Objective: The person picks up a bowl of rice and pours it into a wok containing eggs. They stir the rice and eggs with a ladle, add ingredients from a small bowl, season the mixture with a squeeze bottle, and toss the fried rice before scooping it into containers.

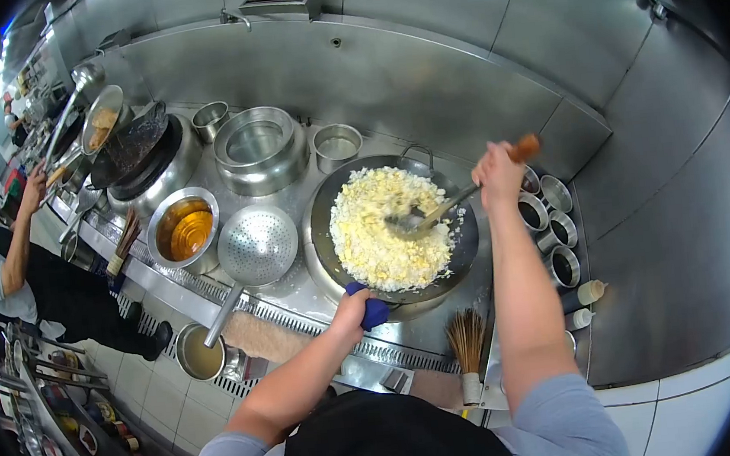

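Observation:
A large dark wok (pixel 463 258) sits on the stove, heaped with rice and yellow egg bits (pixel 375 244). My left hand (pixel 353 311) is closed around a folded blue cloth (pixel 376 312) at the wok's near edge; the cloth covers what it grips there. With my right hand (pixel 499 177) I hold a long ladle (pixel 454 203) by its shaft, just below the wooden end. The ladle's bowl rests in the rice near the wok's middle and is partly blurred.
Left of the wok are a perforated strainer (pixel 258 246), a pot of amber oil (pixel 192 234) and a steel pot (pixel 260 155). A bamboo brush (pixel 467 341) stands in front. Several metal cups (pixel 559 230) and bottles (pixel 584 296) line the right side. Another person (pixel 30 266) works at the far left.

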### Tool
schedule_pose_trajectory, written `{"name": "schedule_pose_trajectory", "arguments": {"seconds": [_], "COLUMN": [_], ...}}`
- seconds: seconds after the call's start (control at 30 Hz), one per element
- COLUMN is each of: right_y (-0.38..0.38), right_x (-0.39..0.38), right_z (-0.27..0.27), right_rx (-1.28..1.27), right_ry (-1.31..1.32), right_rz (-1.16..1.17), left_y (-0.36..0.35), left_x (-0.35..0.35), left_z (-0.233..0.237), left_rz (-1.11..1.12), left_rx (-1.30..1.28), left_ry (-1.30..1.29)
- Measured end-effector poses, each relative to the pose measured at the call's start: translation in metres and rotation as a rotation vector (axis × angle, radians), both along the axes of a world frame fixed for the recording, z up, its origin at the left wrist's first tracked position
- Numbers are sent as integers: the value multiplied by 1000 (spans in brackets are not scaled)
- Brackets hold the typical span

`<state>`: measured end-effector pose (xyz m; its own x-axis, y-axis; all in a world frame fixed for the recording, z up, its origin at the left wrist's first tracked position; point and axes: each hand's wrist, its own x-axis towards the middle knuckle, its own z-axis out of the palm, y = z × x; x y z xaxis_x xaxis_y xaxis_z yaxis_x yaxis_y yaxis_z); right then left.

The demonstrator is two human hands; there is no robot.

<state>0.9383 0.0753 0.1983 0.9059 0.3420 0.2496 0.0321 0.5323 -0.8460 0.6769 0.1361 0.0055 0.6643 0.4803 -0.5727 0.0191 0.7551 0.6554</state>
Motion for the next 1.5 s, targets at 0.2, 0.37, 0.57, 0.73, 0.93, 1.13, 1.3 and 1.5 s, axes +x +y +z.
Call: {"name": "schedule_pose_trajectory", "arguments": {"seconds": [0.2,0.37,0.57,0.73,0.93,1.13,1.3,1.5], "right_y": [-1,35,51,63,60,54,57,69], "right_x": [12,-1,-9,-12,3,-47,-54,-73], "right_z": [58,36,30,58,16,69,46,30], "right_rx": [33,-106,212,-221,-7,-252,-290,-196], "right_ry": [-149,-29,-162,-138,22,-4,-165,-207], "right_rz": [-31,16,29,220,-284,141,-298,-212], "left_y": [-1,1,-1,2,1,27,-58,-9], "left_x": [-3,-3,-6,-4,-16,18,-76,-49], "left_z": [-6,-9,-7,-5,7,-22,25,43], "left_rz": [14,-16,-1,1,-60,-216,-26,-109], "left_rx": [-1,-9,-30,-35,-89,-269,-17,-167], "left_ry": [37,14,20,33,30,131,-31,93]}}
